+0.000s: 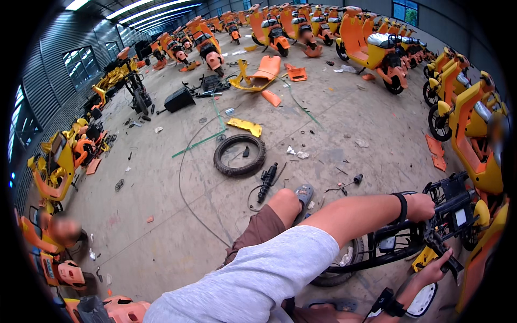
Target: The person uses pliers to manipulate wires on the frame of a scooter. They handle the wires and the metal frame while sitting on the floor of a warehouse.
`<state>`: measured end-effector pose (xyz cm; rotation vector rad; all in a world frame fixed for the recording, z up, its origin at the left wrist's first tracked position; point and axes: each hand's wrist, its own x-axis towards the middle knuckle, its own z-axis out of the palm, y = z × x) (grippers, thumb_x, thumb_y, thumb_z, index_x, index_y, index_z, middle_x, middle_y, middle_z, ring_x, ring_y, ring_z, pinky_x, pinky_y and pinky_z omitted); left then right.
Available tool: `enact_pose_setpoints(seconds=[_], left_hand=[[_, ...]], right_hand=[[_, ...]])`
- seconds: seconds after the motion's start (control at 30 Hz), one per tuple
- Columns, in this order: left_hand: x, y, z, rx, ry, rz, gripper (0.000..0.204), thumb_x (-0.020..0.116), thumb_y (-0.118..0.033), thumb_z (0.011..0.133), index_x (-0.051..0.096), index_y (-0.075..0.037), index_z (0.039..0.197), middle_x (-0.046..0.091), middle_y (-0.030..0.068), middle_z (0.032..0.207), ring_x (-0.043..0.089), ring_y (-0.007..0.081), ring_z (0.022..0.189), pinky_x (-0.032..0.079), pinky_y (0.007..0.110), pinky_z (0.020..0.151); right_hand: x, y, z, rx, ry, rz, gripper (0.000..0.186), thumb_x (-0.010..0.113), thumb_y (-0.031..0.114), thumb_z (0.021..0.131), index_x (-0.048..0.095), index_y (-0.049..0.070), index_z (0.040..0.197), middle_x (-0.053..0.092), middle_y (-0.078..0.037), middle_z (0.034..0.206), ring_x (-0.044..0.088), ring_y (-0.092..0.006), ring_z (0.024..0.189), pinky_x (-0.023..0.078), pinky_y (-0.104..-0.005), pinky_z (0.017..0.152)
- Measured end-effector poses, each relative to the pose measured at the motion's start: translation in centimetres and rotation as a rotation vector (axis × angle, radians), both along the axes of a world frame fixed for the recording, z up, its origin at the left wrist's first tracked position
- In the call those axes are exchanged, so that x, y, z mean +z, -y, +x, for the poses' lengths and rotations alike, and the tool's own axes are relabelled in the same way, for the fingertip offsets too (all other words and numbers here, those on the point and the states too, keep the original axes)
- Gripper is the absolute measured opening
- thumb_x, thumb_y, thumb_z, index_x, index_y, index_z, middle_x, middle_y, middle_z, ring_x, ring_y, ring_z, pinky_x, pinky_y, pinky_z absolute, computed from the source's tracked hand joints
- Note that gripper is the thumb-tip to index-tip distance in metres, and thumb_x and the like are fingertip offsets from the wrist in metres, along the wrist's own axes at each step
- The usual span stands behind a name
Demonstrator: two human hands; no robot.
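My left arm, with a black wristband, reaches across to the right. My left hand (419, 207) is closed at the black scooter frame (396, 230); its fingers are mostly hidden, so I cannot see what they grip. Lower down, my right hand (431, 271) is closed around a black bracket-like part (453, 264) near the end of the frame. A black wheel (353, 257) lies under the frame, partly hidden by my arm. A yellow panel piece (425, 258) sits just above my right hand. Beside my right wrist is a white-rimmed oval part (422, 300).
On the floor ahead lie a loose tyre (240, 155), a shock absorber (267, 183), a yellow strip (244, 127) and an orange-and-yellow body shell (264, 74). Orange and yellow scooters (371, 48) stand in rows ahead and close on the right. Dismantled scooter parts (59, 164) line the left.
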<state>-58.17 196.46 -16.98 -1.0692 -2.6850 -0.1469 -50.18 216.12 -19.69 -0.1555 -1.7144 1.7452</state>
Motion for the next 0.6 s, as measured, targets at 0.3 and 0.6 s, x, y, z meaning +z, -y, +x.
enact_pose_setpoints(seconds=[0.3,0.6], left_hand=[[0.1,1.9,7.6,-0.083,-0.24,0.3,0.031,0.066,-0.015,0.066,0.062,-0.002,0.094,0.054,0.0114,0.096,0.051,0.0263,0.099,0.044,0.036,0.077],[-1.4,-1.3,15.5,-0.332,0.102,0.6,0.038,0.062,-0.009,0.065,0.057,0.004,0.1,0.052,0.0167,0.099,0.05,0.0325,0.095,0.043,0.039,0.079]], right_hand=[[-0.7,-0.8,-0.1,-0.098,-0.015,-0.327,0.044,0.049,0.036,0.096,0.059,-0.001,0.116,0.045,0.003,0.067,0.035,-0.0037,0.053,0.019,-0.0197,0.047],[5.0,0.3,4.1,-0.315,-0.047,-0.613,0.044,0.031,0.04,0.097,0.054,0.004,0.091,0.042,-0.004,0.061,0.029,-0.0104,0.047,0.018,-0.0212,0.043]])
